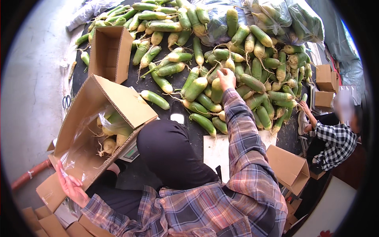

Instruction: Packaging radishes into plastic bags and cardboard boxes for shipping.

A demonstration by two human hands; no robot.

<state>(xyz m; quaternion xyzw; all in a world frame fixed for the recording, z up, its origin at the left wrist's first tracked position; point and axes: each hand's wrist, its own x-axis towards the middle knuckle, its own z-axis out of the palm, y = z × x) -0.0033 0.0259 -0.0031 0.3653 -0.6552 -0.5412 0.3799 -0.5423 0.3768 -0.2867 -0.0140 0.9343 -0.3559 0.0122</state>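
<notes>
My right hand (226, 78) reaches out over a big pile of green radishes (196, 89). Its fingers are curled at the pale end of a green radish (229, 64), and the fingertips are partly hidden. At the lower left, my left hand (72, 186) has its fingers stretched out and apart beside the flap of an open cardboard box (79, 122). This box is tilted and lined with a clear plastic bag (77, 152). Several radishes (108, 145) lie inside it, their pale, rooty ends showing.
Beyond the tilted box stands another open carton (108, 51). A scale (130, 153) shows under the lined box; scissors (66, 102) lie at the left. Bagged radishes (272, 17) sit at the back. At right, a co-worker in a checked shirt (335, 144) reaches toward the pile, near an empty carton (288, 168).
</notes>
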